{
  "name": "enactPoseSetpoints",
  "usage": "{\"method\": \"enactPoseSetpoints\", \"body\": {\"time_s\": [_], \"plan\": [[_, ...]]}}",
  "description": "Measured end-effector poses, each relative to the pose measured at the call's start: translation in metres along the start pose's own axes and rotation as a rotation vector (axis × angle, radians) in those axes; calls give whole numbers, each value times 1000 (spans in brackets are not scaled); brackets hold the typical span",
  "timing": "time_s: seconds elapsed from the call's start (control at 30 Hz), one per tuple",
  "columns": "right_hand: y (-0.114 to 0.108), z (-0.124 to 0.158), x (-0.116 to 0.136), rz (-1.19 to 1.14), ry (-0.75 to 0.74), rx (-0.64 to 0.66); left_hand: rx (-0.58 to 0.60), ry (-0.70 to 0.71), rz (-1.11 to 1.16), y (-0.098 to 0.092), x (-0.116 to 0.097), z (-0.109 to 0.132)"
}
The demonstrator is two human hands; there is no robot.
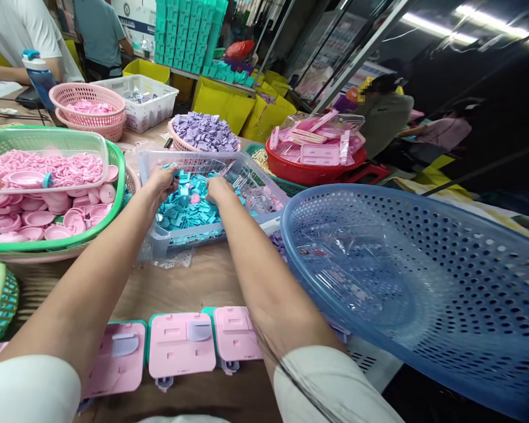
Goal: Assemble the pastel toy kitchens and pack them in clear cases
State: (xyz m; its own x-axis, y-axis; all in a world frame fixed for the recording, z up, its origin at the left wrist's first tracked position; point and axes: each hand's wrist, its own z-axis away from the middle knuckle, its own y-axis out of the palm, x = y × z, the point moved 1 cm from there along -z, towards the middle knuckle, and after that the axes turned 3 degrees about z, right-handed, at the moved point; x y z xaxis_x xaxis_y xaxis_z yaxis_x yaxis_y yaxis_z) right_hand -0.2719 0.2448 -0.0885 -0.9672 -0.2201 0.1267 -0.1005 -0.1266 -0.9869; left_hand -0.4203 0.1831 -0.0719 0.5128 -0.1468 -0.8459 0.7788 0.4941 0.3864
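Both my arms reach forward into a clear plastic bin (176,237) that holds a heap of small teal plastic pieces (187,205). At the heap's left side, my left hand (162,182) is closed, its fingertips curled at some teal pieces. My right hand (220,191) is closed too, fingers bent down into the heap's right side. What either hand pinches is hidden or too small to name. A small pink piece (195,199) lies on the teal heap between the hands. Nearer me, a row of pink-topped flat cases (181,343) with teal edges lies on the table.
On the left, a green basket (114,220) holds pink parts. A large blue perforated basket (423,282) with clear plastic fills the right. Behind the bin are a basket of purple pieces (205,132) and a red basket (308,171) of pink cases. Other people sit farther back.
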Motion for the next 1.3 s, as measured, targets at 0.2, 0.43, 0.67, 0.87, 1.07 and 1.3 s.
{"method": "enactPoseSetpoints", "body": {"time_s": [0.2, 0.43, 0.67, 0.87, 1.07, 1.3], "plan": [[4, 4, -4, 99, 128, 18, -11, 15, -80, -2, -4, 10], [-8, 17, 0, 106, 20, 50, 10, 102, -105, -2, -3, 14], [-16, 26, 18, 115, -271, 189, -43, 147, -249, -6, 3, 4], [-17, 39, 20, 61, -457, 304, -82, 183, -373, -7, 4, 3], [-47, 24, -2, -312, -346, -141, 78, 129, -354, 0, 0, 18], [-43, 26, 8, -613, -381, -69, 358, 162, -242, -2, -2, 25]]}}
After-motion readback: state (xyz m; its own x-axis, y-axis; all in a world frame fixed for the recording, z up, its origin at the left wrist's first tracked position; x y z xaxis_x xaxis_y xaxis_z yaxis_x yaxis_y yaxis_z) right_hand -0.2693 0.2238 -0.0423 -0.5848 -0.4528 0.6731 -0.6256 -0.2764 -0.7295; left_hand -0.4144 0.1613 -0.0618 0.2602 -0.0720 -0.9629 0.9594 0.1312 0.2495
